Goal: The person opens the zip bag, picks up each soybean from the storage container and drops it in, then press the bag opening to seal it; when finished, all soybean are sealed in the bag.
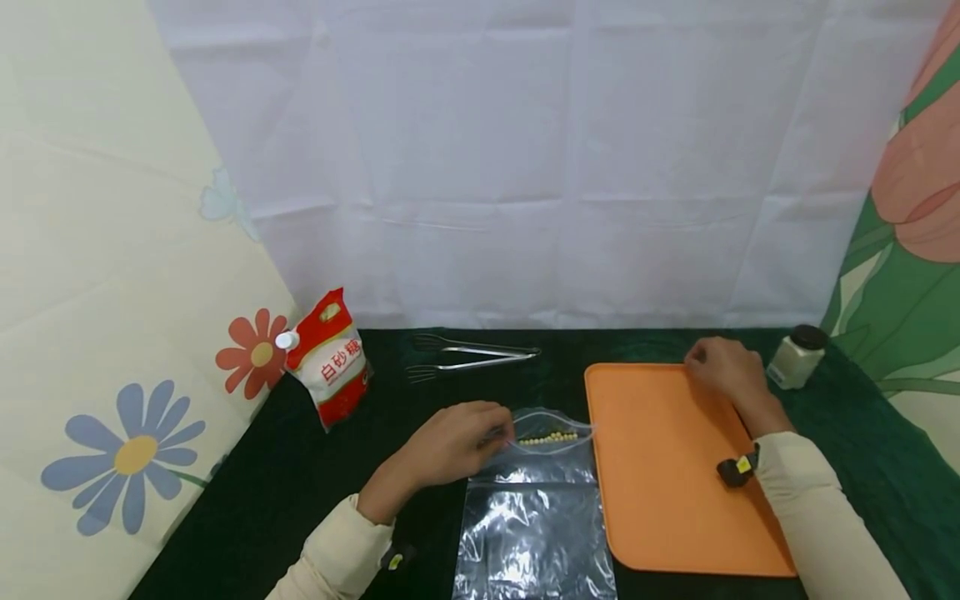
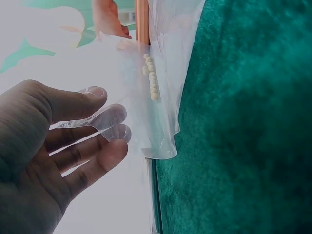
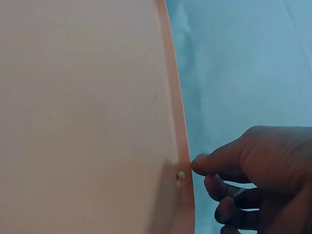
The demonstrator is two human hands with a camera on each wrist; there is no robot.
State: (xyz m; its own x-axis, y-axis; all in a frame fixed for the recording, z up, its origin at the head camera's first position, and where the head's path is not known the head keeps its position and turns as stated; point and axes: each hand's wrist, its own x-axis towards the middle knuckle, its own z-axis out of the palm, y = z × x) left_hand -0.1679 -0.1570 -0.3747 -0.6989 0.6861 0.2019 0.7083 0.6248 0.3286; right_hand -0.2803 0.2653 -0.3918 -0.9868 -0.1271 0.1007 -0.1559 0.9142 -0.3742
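A clear zip bag (image 1: 536, 533) lies toward the front with its mouth held apart. Several small pale-yellow round beads (image 2: 152, 80) sit in a row inside, near the opening. My left hand (image 1: 463, 440) pinches the left edge of the bag's mouth between thumb and fingers. To the right is an orange tray (image 1: 675, 483). My right hand (image 1: 726, 371) is at its far edge, fingers loosely curled, with nothing seen between them. In the right wrist view, one loose bead (image 3: 181, 175) rests against the inside of the tray's rim, just beside my right thumb tip.
A red and white sugar bag (image 1: 333, 358) with a white cap stands at the back left. Metal tongs (image 1: 480, 357) lie behind the zip bag. A small jar (image 1: 798, 357) with a black lid is at the back right, near my right hand.
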